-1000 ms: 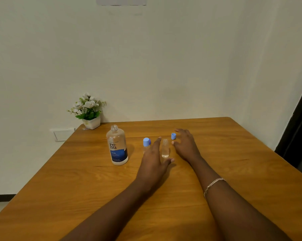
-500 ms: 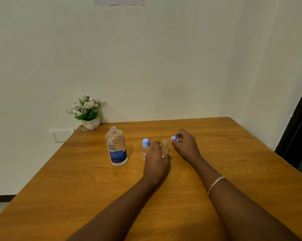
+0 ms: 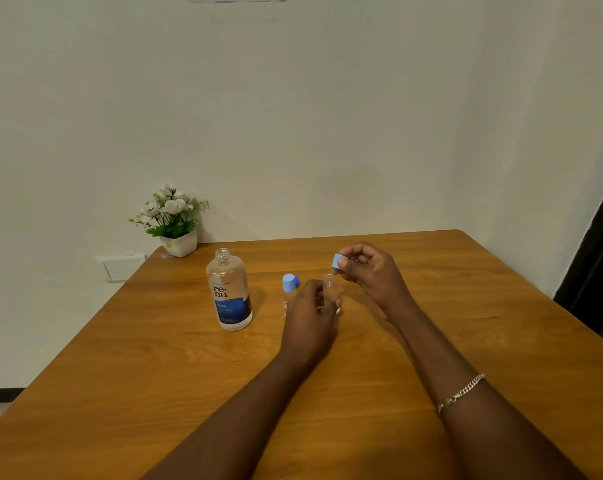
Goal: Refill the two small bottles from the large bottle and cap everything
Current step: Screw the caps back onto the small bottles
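Observation:
The large clear bottle with a blue label stands uncapped on the wooden table, left of centre. To its right stands a small bottle with a light blue cap on it. Right beside that one, my left hand is wrapped around the second small clear bottle, whose open neck sticks up above my fingers. My right hand hovers just above and right of that neck, pinching a small light blue cap between thumb and fingers.
A small white pot of white flowers sits at the table's far left corner against the wall. A dark blue cap peeks out behind the capped small bottle. The table's right edge runs near a dark doorway.
My left hand closed around the uncapped small bottle. My right hand picked the blue cap off the table and lifted it toward the bottle's neck.

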